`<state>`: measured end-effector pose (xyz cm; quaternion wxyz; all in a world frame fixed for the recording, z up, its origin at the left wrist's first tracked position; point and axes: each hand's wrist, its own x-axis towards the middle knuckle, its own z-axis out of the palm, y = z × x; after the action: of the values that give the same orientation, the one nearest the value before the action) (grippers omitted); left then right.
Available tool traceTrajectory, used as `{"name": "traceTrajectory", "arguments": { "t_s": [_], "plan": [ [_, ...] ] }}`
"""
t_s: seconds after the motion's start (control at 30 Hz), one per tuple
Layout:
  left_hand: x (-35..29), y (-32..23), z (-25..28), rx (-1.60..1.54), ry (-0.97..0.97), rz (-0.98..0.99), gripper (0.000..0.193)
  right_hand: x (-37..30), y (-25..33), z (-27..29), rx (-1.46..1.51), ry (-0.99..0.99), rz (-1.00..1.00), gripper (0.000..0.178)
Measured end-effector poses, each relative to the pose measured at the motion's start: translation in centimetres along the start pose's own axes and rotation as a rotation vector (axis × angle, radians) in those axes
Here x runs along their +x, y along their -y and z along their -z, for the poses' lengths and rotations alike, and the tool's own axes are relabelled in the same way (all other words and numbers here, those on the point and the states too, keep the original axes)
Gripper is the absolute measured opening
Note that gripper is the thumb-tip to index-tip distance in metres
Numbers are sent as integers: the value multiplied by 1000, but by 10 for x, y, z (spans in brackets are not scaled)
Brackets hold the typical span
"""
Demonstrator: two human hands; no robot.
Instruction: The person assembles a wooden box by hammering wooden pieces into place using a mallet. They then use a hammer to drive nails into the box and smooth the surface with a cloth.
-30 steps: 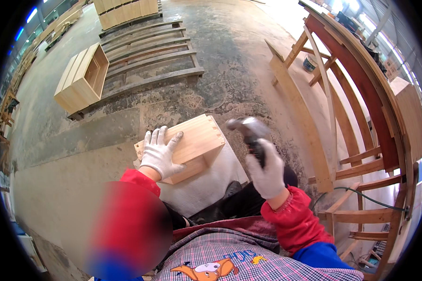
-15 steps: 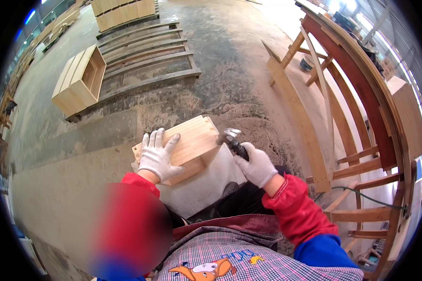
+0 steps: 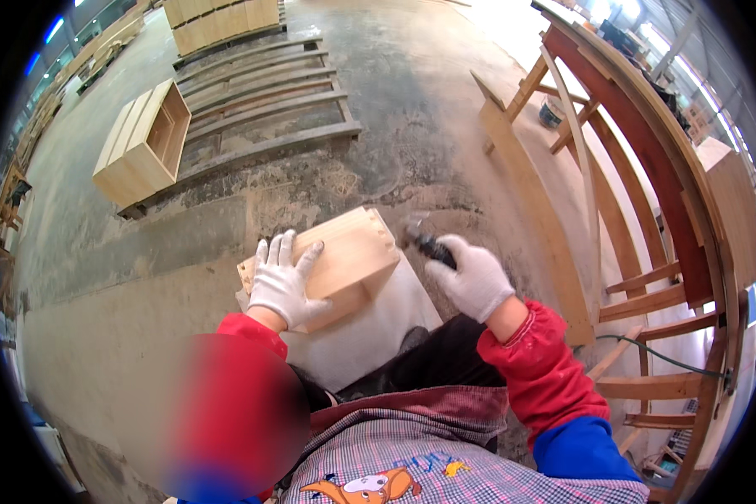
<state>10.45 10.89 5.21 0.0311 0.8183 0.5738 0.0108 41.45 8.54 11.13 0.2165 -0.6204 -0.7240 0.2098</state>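
I see my left hand (image 3: 284, 284), in a white work glove, pressed flat on a pale wooden box (image 3: 336, 265) that sits near the middle of the view, at about 12 o'clock from my lap. The fingers (image 3: 275, 250) of that hand are spread and released, lying on the top face of the box rather than gripping it. The box rests on a white block (image 3: 370, 336) that serves as my desk, with the concrete floor (image 3: 378, 126) all around it.

My right hand (image 3: 475, 277), also gloved, is at 3 o'clock from the box, just beside its right edge. Its fingers are clenched around the dark handle of a tool (image 3: 428, 245); the tool's head is blurred, so I cannot tell whether it touches the box.

At 10 o'clock, well apart, a larger open wooden crate (image 3: 143, 143) lies on the floor next to a row of long planks (image 3: 260, 101). At 2 to 4 o'clock stands a curved wooden frame (image 3: 647, 210) with rungs. My sleeves are red.
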Motion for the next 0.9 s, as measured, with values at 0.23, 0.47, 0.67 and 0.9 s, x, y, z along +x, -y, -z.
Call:
{"name": "traceTrajectory", "arguments": {
  "t_s": [0.23, 0.47, 0.67, 0.9],
  "plan": [
    [0, 0, -2, -15, 7, -2, 100, -14, 15, -19, 232, -142, 66, 32],
    [-3, 2, -1, -21, 3, 10, 99, -5, 16, 11, 154, -58, 6, 31],
    [2, -6, 1, -23, 0, -5, 99, -23, -13, -31, 35, -28, 7, 33],
    [-5, 2, -9, -24, -21, 1, 100, -8, 23, 10, 391, -155, 29, 34]
  ]
}}
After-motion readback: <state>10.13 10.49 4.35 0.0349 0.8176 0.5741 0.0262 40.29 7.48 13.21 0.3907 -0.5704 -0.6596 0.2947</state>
